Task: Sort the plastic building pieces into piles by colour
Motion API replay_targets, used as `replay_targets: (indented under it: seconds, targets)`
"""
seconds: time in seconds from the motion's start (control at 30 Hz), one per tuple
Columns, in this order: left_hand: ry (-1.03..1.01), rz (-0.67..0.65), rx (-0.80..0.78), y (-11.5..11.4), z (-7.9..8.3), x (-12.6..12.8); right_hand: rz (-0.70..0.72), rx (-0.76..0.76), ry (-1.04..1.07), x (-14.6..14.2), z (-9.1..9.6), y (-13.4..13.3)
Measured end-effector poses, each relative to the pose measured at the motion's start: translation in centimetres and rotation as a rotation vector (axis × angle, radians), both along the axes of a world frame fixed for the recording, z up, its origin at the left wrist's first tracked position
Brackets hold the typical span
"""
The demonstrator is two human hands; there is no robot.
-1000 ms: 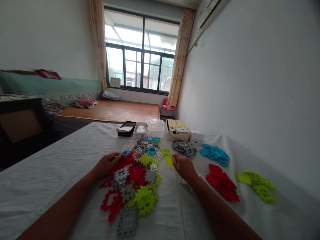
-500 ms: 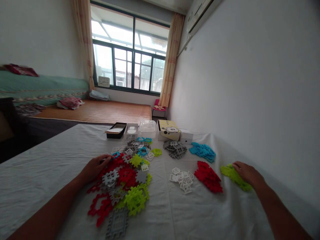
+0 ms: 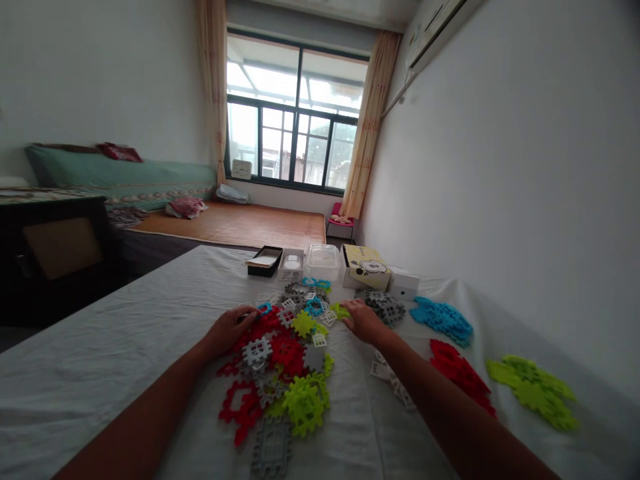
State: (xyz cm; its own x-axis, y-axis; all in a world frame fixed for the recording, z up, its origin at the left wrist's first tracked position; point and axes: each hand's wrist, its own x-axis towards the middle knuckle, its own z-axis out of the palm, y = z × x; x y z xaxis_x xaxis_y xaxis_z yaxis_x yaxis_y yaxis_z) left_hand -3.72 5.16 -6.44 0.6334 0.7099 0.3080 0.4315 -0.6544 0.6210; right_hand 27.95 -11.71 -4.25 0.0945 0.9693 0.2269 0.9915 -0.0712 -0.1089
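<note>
A mixed pile of toothed plastic building pieces, red, grey and lime green, lies on the white cloth in the middle. My left hand rests at the pile's left edge, fingers slightly apart beside a small blue piece and red pieces. At the pile's right side, my right hand has its fingertips on the edge of a lime green piece; its thumb is partly hidden. To the right lie single-colour heaps: dark grey, blue, red, lime green.
White window-shaped pieces lie partly behind my right forearm. Along the back stand a black box, a small white box, a clear plastic container, a yellow-and-white box and another white box. A wall rises on the right.
My right hand has moved left from the lime green heap to a lime green piece beside the pile. My left hand stays at the pile. The whole view has shifted towards the left.
</note>
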Motion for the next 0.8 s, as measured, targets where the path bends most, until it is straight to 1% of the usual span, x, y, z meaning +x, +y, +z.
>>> replay_targets:
  seconds: [0.07,0.17,0.23,0.37,0.47,0.57,0.67,0.73,0.8]
  targets:
    - [-0.011,-0.009,-0.001,0.1,-0.1,0.0,-0.030,-0.010,-0.007,0.1,-0.3,1.6]
    - [-0.023,-0.017,0.000,0.3,-0.5,0.1,-0.016,-0.039,0.002,0.4,-0.7,2.0]
    - [-0.027,-0.015,0.000,0.4,-0.7,0.1,-0.005,-0.047,0.015,0.4,-0.9,1.3]
    - [-0.037,-0.015,-0.005,0.5,-0.8,0.2,-0.004,-0.033,0.061,0.4,-0.8,-0.9]
    - [-0.031,-0.019,-0.005,0.4,-0.6,0.2,0.038,-0.026,0.094,0.6,-0.8,-2.4]
    - [-0.020,-0.007,-0.004,0.2,-0.4,0.1,0.098,-0.046,0.143,0.5,-1.3,-3.2]
    - [-0.022,0.001,0.001,0.1,-0.2,0.0,0.123,-0.037,0.208,0.1,-1.7,-3.3]
    - [-0.021,-0.002,-0.002,0.1,-0.1,0.0,0.118,0.017,0.249,-0.1,-1.2,-3.4]
    - [-0.017,-0.008,-0.009,0.0,0.0,-0.1,0.097,0.099,0.269,0.3,0.0,-3.9]
